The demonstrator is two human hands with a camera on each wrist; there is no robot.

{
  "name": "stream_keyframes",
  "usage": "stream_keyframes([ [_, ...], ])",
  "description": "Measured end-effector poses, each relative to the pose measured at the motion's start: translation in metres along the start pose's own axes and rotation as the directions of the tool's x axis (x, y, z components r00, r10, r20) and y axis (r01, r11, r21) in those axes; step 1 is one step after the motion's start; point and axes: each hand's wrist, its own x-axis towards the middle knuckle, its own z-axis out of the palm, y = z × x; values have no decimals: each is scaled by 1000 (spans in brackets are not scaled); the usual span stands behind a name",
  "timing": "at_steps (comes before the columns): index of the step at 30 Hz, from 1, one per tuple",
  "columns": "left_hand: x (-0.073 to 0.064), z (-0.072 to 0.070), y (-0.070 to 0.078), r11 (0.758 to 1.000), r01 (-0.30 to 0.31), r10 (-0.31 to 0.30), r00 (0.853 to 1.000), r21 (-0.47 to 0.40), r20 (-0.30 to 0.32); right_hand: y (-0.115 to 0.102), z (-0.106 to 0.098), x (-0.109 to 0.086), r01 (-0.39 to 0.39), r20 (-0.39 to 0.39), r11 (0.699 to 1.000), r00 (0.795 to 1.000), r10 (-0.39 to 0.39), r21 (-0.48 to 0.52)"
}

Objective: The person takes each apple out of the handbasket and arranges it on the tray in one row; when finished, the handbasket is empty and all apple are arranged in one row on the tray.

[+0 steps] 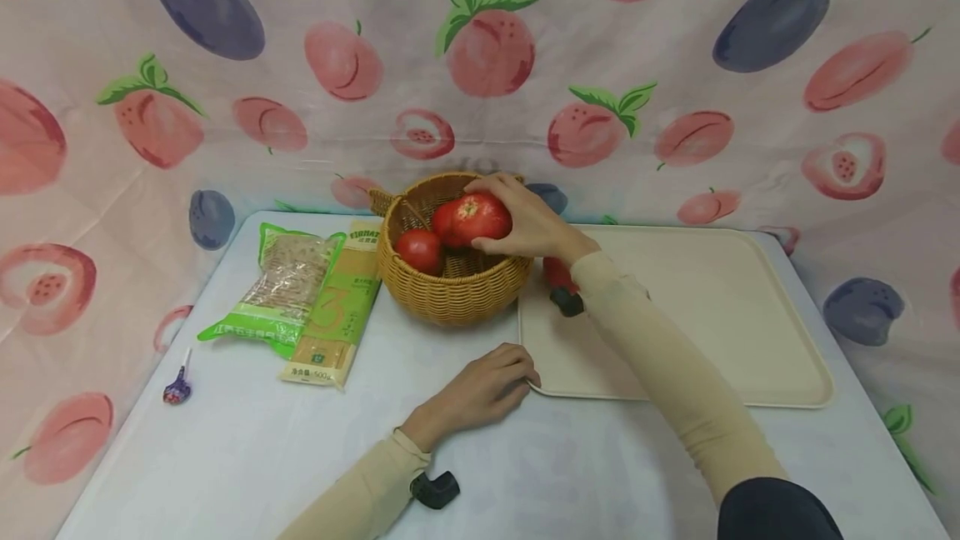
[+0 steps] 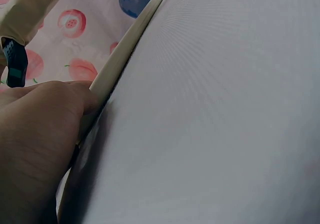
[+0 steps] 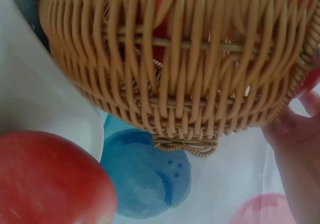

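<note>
In the head view, my right hand (image 1: 517, 211) grips a large red apple (image 1: 482, 217) with pale markings, over the right side of a wicker basket (image 1: 450, 298). Two more red fruits, a round one (image 1: 420, 251) and a partly covered one (image 1: 444, 222), lie inside the basket. My left hand (image 1: 480, 386) holds the near left corner of a cream tray (image 1: 675, 315). The left wrist view shows the fingers at that tray's rim (image 2: 112, 74). Another red fruit (image 3: 50, 179) lies on the tray beside the basket, mostly hidden by my right arm in the head view.
Left of the basket lie a green-edged clear bag (image 1: 288, 273) and a yellow-green noodle packet (image 1: 337, 307), partly overlapping. A wrapped lollipop (image 1: 177, 390) sits near the left edge of the white table (image 1: 247, 457). A fruit-print cloth (image 1: 495, 132) hangs behind.
</note>
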Motion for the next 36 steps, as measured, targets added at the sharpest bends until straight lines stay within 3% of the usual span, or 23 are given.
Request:
stream_keyframes([
  [5, 0, 1, -1, 1000, -9, 9, 1000, -1, -4, 1, -4, -3, -17, -65, 998, 998, 21, 67],
  [10, 1, 0, 0, 1000, -5, 5, 1000, -4, -4, 2, -6, -5, -38, -73, 995, 996, 45, 93],
  [16, 1, -1, 2, 1000, -9, 9, 1000, -11, -7, 4, -6, -7, -35, -97, 989, 994, 49, 141],
  [26, 1, -1, 1, 1000, -4, 4, 1000, -10, -12, 9, -7, -12, 4, -201, 985, 979, 32, 173],
  [30, 1, -1, 2, 1000, 1, -1, 1000, -8, -10, 10, -9, -15, -3, -202, 978, 978, 47, 209],
  [36, 1, -2, 3, 1000, 6, -6, 1000, -12, -7, -16, -19, -25, -66, -165, 949, 979, 122, 310],
])
